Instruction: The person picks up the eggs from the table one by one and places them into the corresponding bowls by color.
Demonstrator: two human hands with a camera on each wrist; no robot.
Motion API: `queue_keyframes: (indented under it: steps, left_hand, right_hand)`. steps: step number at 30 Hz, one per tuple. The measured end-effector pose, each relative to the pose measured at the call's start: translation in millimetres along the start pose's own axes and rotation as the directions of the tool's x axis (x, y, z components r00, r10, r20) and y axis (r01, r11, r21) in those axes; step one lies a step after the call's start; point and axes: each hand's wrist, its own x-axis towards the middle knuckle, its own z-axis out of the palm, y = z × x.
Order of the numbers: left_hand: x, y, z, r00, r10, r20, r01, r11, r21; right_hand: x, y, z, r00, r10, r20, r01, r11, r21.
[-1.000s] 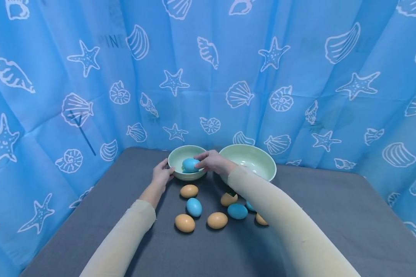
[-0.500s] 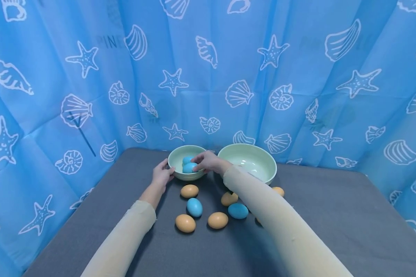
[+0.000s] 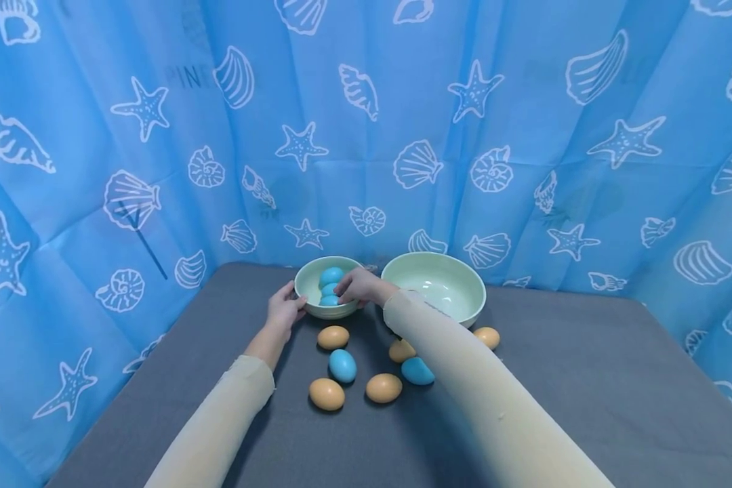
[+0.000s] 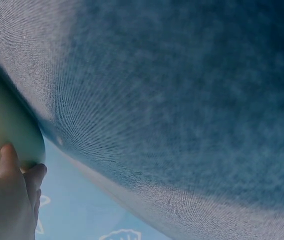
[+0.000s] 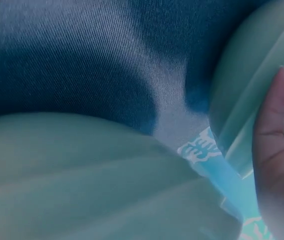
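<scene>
A small pale green bowl (image 3: pixel 308 285) stands near the table's far edge with blue eggs (image 3: pixel 331 276) in it. At its left side my left hand (image 3: pixel 282 310) grips the wall, the thumb on the near outer face. My right hand (image 3: pixel 366 285) straddles the bowl's right rim. Its fingers reach inside beside the front blue egg and partly cover it. In the right wrist view the thumb (image 5: pixel 277 107) lies against the ribbed outer wall, while the other fingertips are hidden. Before the bowl lie a brown egg (image 3: pixel 333 337) and another blue egg (image 3: pixel 343 366).
A larger pale green bowl (image 3: pixel 423 264) sits to the right, partly behind my right sleeve (image 3: pixel 463 379). More brown eggs (image 3: pixel 383 388) and a blue egg (image 3: pixel 416 371) lie on the grey cloth. A blue shell-patterned curtain (image 3: pixel 366 135) hangs behind the table.
My right hand has let go of the blue egg it held over the small bowl and shifted slightly left at the rim. Three blue eggs now show inside. The left hand stays put.
</scene>
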Motion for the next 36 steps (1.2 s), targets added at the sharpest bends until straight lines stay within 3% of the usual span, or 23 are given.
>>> queue_keyframes:
  steps: [5, 14, 23, 36]
  left_hand:
    - [1.1, -3.3, 0.8, 1.000, -0.005, -0.005, 0.005, 1.000, 0.001]
    - [-2.4, -0.3, 0.7, 1.000, -0.023, -0.003, 0.023, 1.000, 0.000]
    - [-3.3, 3.6, -2.3, 1.000, -0.012, 0.013, 0.012, 1.000, 0.002]
    - [-3.1, 1.5, 0.7, 1.000, -0.003, 0.007, 0.003, 1.000, 0.023]
  right_hand:
    - [-4.3, 5, -4, 1.000, -0.011, -0.003, 0.012, 0.987, 0.160]
    - [-35.8, 5, -23, 0.996, -0.008, -0.090, 0.043, 0.919, 0.391]
    - [-77.5, 13, -40, 0.983, 0.083, -0.164, 0.001, 0.890, 0.457]
    - [-135.4, 44, -42, 0.986, 0.045, -0.157, 0.029, 0.897, 0.440]
